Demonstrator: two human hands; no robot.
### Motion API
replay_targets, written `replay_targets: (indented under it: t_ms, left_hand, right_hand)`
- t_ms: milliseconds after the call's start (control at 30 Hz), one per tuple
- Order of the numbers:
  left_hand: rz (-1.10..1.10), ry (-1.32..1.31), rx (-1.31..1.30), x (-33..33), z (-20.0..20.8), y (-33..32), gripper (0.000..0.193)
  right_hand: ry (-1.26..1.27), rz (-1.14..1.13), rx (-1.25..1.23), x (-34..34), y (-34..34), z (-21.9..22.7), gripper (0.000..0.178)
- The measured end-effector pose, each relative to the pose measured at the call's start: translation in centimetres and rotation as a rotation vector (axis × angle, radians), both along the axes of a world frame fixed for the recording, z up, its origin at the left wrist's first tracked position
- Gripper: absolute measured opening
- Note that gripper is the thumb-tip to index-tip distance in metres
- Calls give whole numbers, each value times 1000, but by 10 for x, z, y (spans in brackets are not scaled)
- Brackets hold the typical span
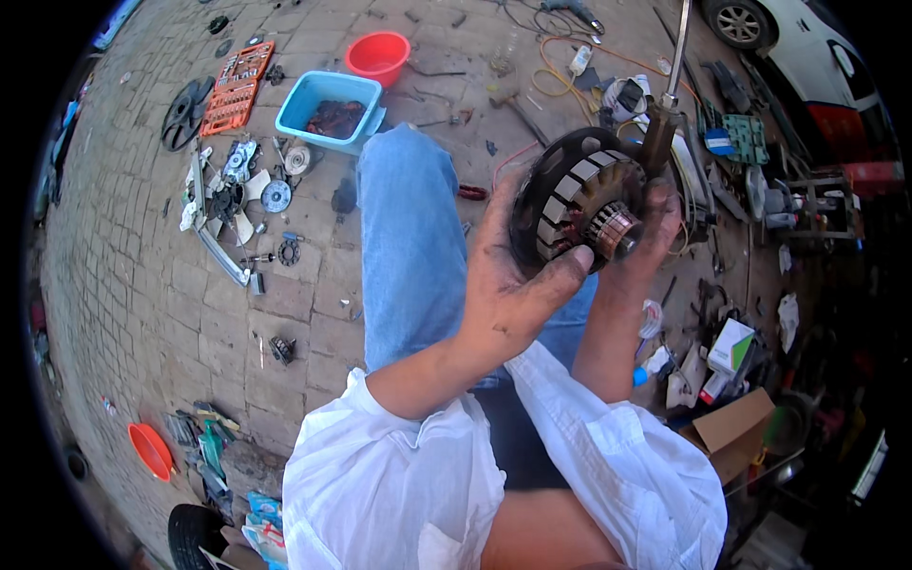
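Note:
I hold a round black motor rotor with silvery steel segments and a copper-coloured commutator at its centre, raised above my knee in blue jeans. My left hand, smeared with grease, grips its lower left rim with the thumb across the front. My right hand clasps the right side of the rotor and also keeps a long metal rod tool upright against it.
Paved ground around me carries a blue tub of parts, a red bucket, an orange tool case, scattered fan parts, an orange bowl, cardboard boxes and a white car.

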State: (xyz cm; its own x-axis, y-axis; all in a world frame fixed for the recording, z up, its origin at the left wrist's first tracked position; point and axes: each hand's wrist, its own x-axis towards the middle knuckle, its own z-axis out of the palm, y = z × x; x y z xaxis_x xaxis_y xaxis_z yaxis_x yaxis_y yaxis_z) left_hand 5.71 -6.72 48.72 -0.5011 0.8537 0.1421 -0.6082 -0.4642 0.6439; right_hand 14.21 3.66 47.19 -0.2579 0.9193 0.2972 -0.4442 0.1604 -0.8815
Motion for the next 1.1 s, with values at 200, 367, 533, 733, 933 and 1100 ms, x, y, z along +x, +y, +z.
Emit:
replay_targets:
  t_ms: [200, 367, 533, 733, 933, 1100]
  left_hand:
    - [-22, -143, 6, -1, -1, 1, 74]
    - [-109, -236, -16, -7, -7, 3, 71]
    - [-141, -319, 3, -8, -6, 2, 75]
    - [-219, -367, 46, -11, -10, 4, 76]
    - [-196, -355, 74, -9, -15, 2, 78]
    - [-147, -289, 45, -8, -16, 2, 78]
  right_hand:
    - [-14, 30, 71, 0, 1, 6, 54]
    - [-123, -60, 110, -1, -8, 21, 48]
    - [-208, -133, 213, 0, -15, 29, 44]
    - [-251, -188, 273, -1, -22, 38, 41]
    - [-377, -227, 444, 7, -16, 31, 42]
    - [-301, -212, 401, 7, -15, 25, 42]
